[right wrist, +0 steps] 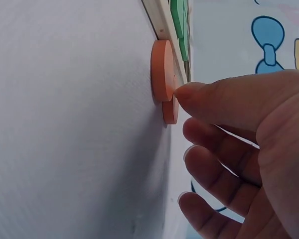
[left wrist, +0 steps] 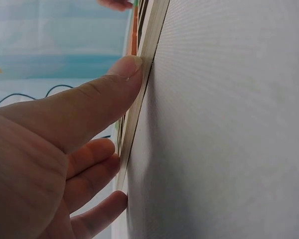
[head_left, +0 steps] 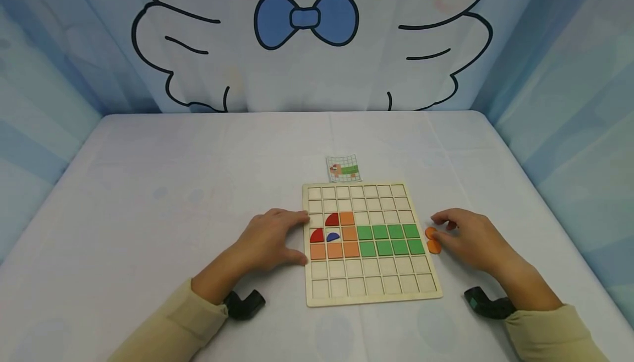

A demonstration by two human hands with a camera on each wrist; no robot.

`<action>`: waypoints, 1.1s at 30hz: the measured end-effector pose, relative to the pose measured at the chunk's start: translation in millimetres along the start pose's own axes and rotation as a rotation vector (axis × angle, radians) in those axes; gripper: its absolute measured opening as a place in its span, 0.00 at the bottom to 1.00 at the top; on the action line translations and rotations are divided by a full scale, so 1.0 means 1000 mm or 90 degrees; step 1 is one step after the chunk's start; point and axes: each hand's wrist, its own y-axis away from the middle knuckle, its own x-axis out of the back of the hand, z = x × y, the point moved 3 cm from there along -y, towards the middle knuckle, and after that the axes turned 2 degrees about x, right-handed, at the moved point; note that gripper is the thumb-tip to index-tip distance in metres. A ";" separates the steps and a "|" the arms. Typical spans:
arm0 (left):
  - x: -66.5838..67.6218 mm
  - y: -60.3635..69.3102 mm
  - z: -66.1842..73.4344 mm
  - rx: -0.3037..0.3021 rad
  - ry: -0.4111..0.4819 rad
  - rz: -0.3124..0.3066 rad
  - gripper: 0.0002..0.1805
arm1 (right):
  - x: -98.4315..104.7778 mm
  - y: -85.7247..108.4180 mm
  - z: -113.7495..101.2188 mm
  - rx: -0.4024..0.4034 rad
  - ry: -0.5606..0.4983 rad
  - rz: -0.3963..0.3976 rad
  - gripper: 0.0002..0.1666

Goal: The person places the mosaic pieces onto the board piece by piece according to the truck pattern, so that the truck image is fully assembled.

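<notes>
My left hand (head_left: 269,239) rests at the left edge of a wooden grid board (head_left: 346,288); in the left wrist view its thumb (left wrist: 109,84) touches the board's side, the fingers spread further along it. On the board lie green squares (head_left: 396,231), orange squares (head_left: 349,234), red quarter-circles (head_left: 332,219) and a blue half-circle (head_left: 333,237). Right of the board, two rounded orange pieces (head_left: 433,246) lie against its edge. My right hand (head_left: 473,238) is over them, its thumb tip touching the orange pieces (right wrist: 162,72) while the other visible fingers curl loosely, apart from them.
A small picture card (head_left: 344,168) with a gridded coloured figure lies just beyond the board. The white-covered table (head_left: 173,175) extends around it, with printed curtains (head_left: 569,76) at the sides and back. Black wrist devices (head_left: 242,304) sit by both wrists.
</notes>
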 end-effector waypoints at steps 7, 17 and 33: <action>-0.001 0.000 0.000 0.005 0.000 -0.002 0.44 | 0.002 0.000 0.001 0.010 0.010 -0.011 0.11; 0.000 0.001 0.001 0.007 0.003 -0.001 0.44 | 0.003 -0.001 0.002 0.009 -0.002 -0.033 0.10; 0.001 -0.001 0.001 0.012 0.003 -0.011 0.44 | -0.001 -0.001 0.002 0.004 -0.017 -0.043 0.13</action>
